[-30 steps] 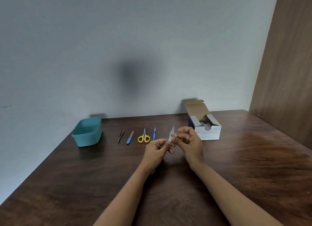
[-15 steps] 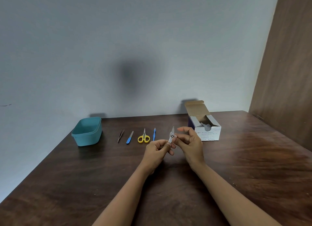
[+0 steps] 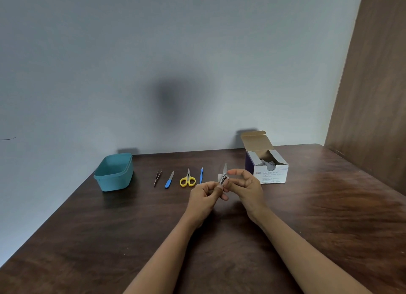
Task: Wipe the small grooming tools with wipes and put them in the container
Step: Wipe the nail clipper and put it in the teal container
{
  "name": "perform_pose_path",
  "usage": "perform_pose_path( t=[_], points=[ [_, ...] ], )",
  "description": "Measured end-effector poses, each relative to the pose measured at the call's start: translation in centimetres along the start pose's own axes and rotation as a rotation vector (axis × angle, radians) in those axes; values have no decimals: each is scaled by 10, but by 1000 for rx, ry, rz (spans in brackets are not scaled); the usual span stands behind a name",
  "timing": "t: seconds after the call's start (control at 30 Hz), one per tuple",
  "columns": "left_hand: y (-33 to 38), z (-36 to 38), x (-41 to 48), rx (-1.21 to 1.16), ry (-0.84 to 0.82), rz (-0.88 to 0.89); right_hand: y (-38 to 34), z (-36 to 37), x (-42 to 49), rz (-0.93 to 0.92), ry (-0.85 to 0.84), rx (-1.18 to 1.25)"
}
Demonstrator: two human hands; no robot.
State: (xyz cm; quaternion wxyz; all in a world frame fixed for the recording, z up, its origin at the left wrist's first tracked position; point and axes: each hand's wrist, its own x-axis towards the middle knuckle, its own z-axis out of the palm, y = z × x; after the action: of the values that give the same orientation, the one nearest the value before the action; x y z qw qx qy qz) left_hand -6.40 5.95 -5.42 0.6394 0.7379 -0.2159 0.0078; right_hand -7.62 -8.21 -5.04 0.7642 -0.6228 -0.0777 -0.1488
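Your left hand (image 3: 204, 197) pinches the bottom of the nail clipper (image 3: 224, 177) so it cannot wiggle above the table (image 3: 87, 238), and your right hand (image 3: 247, 185) pinches a little white wipe (image 3: 220, 176) against it to rub it clean. The clipper is small and shiny, its thin lever sticking up. Farther back sits the teal container (image 3: 114, 179), waiting for it.

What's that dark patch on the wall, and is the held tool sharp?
Head view: the dark patch is a soft-edged shadow on the wall. Head view: the nail clipper, gripped by the left hand, wipe pinched by the right hand, is small, slightly soft.
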Motion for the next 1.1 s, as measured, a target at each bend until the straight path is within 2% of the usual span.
perform_pose_path(
  t=[0.17,0.4,0.67,0.97,1.1],
  points=[
    [2,2,0,14,27,15,-2,1,-1,-29,68,18],
    [1,1,1,-4,-10,-21,-3,0,0,23,-10,77],
    [2,4,-1,52,29,5,2,-2,5,25,106,133],
    [5,3,-2,-23,78,-47,1,1,1,-18,-28,-60],
    [6,5,-1,-18,75,-74,0,-3,2,5,-8,57]
  ],
)
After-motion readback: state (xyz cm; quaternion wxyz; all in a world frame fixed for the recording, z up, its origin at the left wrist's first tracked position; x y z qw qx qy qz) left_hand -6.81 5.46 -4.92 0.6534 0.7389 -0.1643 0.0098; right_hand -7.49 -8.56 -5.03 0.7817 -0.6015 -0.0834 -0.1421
